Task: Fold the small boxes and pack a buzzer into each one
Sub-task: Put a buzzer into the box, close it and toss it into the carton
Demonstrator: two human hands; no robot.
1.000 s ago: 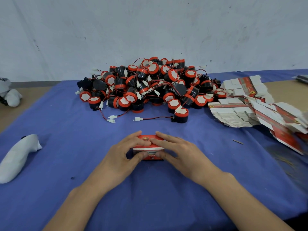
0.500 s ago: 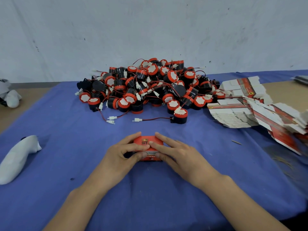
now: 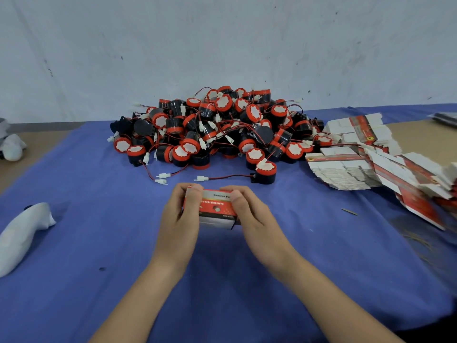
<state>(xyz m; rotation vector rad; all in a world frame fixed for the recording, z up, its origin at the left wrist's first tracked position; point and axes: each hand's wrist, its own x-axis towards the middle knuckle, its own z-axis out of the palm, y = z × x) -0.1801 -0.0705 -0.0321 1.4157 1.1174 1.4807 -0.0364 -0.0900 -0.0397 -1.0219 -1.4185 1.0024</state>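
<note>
The left hand [image 3: 176,219] and right hand [image 3: 252,216] have tipped the box [image 3: 216,209] upward.

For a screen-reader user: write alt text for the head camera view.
The left hand and right hand grip a small red-and-white box over a blue cloth. Behind it lies a heap of red-and-black buzzers; flat unfolded boxes are stacked at the right.

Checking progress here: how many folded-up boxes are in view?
1: the red box, gripped between the left hand and right hand. The blanks at right lie flat; finished ones may lie out of view.
</note>
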